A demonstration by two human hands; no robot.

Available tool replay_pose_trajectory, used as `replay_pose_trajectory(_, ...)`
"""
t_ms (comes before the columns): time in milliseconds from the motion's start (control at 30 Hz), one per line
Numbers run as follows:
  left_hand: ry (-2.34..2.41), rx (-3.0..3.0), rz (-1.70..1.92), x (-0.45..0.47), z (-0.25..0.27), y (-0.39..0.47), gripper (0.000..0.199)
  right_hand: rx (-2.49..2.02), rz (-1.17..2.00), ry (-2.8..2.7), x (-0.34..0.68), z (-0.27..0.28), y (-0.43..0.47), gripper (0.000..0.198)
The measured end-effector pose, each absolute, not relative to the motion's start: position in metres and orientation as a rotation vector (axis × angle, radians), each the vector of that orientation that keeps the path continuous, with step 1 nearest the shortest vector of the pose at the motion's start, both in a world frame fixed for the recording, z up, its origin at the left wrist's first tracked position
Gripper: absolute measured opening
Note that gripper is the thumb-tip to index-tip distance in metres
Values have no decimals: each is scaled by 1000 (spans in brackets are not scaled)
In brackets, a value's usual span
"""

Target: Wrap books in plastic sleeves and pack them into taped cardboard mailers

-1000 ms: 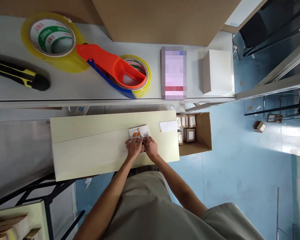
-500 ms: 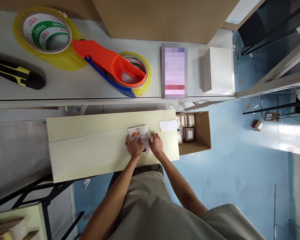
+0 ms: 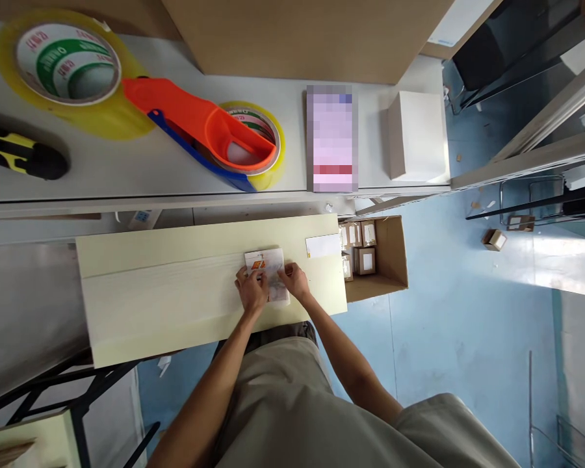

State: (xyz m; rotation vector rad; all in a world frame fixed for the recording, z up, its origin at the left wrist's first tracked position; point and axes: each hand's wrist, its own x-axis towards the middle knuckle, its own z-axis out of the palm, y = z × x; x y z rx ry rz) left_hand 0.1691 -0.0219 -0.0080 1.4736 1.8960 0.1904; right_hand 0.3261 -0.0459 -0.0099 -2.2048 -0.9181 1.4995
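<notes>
A flat white packet (image 3: 275, 260) with orange print lies on the pale yellow worktop (image 3: 175, 305) in front of me. Curled over its left side, my left hand (image 3: 252, 290) holds it with fingertips pressing on the top. The fingers of my right hand (image 3: 295, 282) are pinched together at the packet's right edge. A clear film seems to cover the packet, though its edges are too small to make out. To the upper right lies a white slip of paper (image 3: 322, 246) on the worktop.
An open cardboard carton (image 3: 390, 260) with several small boxes adjoins the worktop's right end. The grey shelf (image 3: 175, 169) beyond carries a large tape roll (image 3: 68, 65), an orange tape dispenser (image 3: 199, 123), a utility knife (image 3: 24, 153), a blurred-out pale item (image 3: 332, 140) and a white box (image 3: 418, 136).
My right fingers have moved slightly inward along the packet's right edge. The packet sits straighter. The whole view has shifted a little.
</notes>
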Motion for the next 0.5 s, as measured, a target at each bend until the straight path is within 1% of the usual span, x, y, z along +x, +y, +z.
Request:
replay_pose_trajectory(200, 1813, 1465, 271, 155, -11, -20, 5, -2069, 1572, -846, 323, -20, -43, 15)
replay_pose_trajectory(333, 1805, 1427, 325, 148, -15, -21, 2, -1979, 1601, -806, 317, -23, -40, 13)
replay_pose_trajectory(433, 1798, 1430, 343, 145, -16, -22, 2, -2018, 1590, -917, 316, -20, -36, 13)
replay_pose_trajectory(500, 1804, 1433, 339, 144, -15, -22, 5, -2098, 1562, -997, 317, -16, -34, 21)
